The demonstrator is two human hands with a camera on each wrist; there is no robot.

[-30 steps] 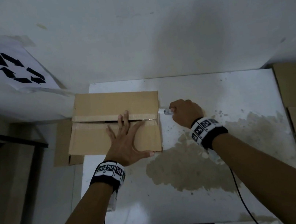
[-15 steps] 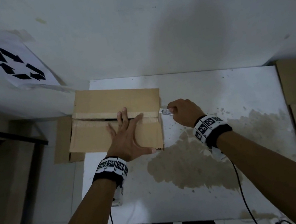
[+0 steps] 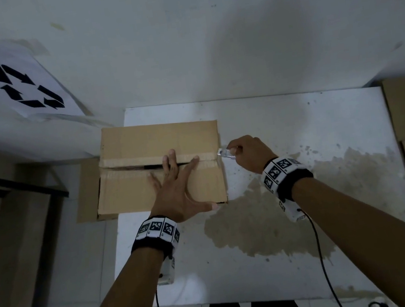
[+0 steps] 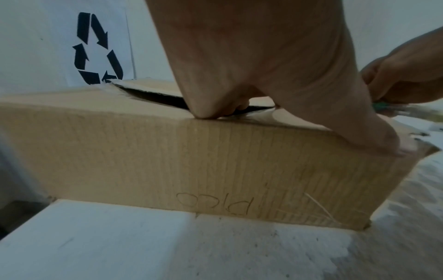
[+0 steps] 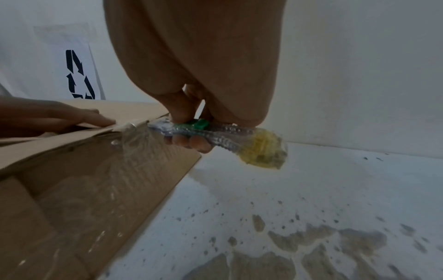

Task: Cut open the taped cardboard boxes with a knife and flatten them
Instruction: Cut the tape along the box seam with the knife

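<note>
The cardboard box (image 3: 162, 170) sits at the white table's (image 3: 297, 126) left edge, overhanging it, top seam gaping. The left hand (image 3: 178, 191) lies spread flat, pinning the near flap. The right hand (image 3: 246, 154) grips the knife (image 5: 215, 132) at the right-end tape (image 5: 134, 149); I'd draw outward, away from those fingers.

Both arms out in front, one hand flat, one in a fist

My left hand (image 3: 176, 196) is spread wide, palm down, fingers (image 3: 170, 162) straight and thumb stuck out to the side. My right hand (image 3: 250, 155) is curled tight, knuckles up, thumb pinching on top with fingers (image 5: 191, 142) wrapped underneath. Both forearms stretch forward with marker bands on the wrists.
</note>
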